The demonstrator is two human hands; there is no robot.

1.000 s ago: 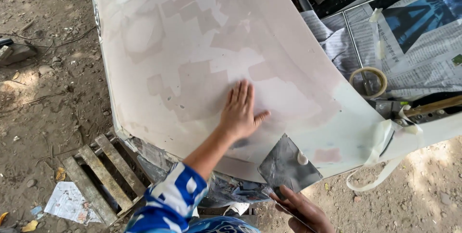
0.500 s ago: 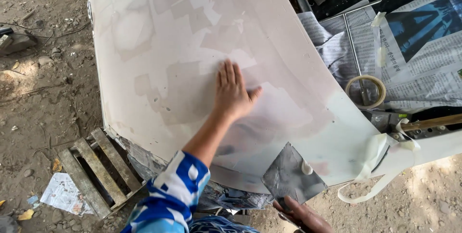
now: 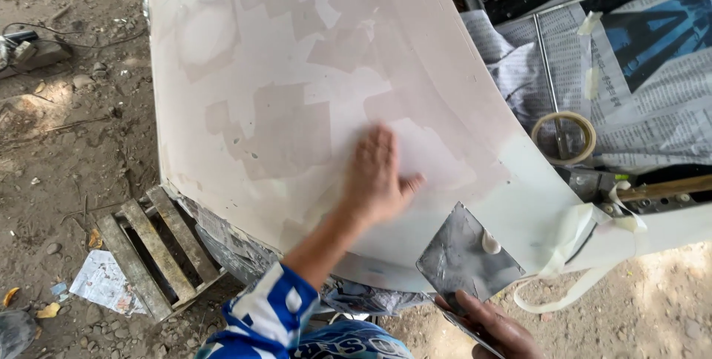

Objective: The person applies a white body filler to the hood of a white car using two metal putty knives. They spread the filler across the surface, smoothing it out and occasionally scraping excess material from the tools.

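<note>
Flat, left hand (image 3: 378, 177) presses open-fingered on white panel (image 3: 297, 70); right hand (image 3: 493, 325) grips metal spreader (image 3: 463, 259).

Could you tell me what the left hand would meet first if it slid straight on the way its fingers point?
Only more filler-patched white car body panel: the left hand lies flat there, fingers pointing up-panel, and the way looks free.

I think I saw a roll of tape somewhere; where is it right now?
In the head view, the tape roll lies at the right on the newspaper, around a thin metal rod, just past the white panel's right edge.
</note>
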